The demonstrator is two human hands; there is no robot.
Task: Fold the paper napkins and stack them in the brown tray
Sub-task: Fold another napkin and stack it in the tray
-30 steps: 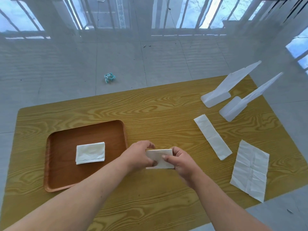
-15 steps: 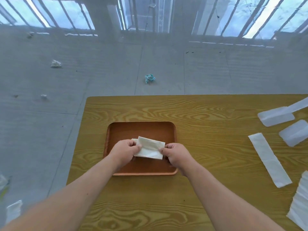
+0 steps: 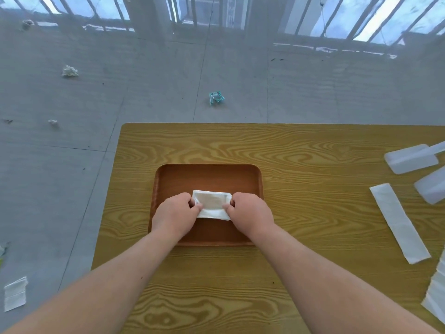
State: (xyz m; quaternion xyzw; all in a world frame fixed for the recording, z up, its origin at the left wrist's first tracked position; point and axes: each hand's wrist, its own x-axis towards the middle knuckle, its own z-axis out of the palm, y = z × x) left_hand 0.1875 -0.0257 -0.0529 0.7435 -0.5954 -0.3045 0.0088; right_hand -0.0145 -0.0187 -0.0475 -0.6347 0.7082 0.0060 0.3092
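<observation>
A brown tray (image 3: 207,175) lies on the wooden table, straight ahead of me. Inside it sits a folded white napkin (image 3: 212,203), laid on top of another folded napkin whose edges show beneath. My left hand (image 3: 174,214) pinches the napkin's left end and my right hand (image 3: 250,213) pinches its right end, both low over the tray floor. A napkin folded into a long strip (image 3: 398,221) lies on the table to the right. Part of an unfolded napkin (image 3: 437,294) shows at the right edge.
Two white plastic holders (image 3: 410,159) (image 3: 432,186) lie at the table's far right. On the grey floor lie crumpled scraps (image 3: 69,71), a teal wrapper (image 3: 216,98) and a folded paper (image 3: 15,294) at lower left. The table's left edge (image 3: 108,196) is close to the tray.
Both hands carried the folded napkin from the table leftward over the tray and lowered it onto the napkin lying there. My view swung left, so the tray now sits centred.
</observation>
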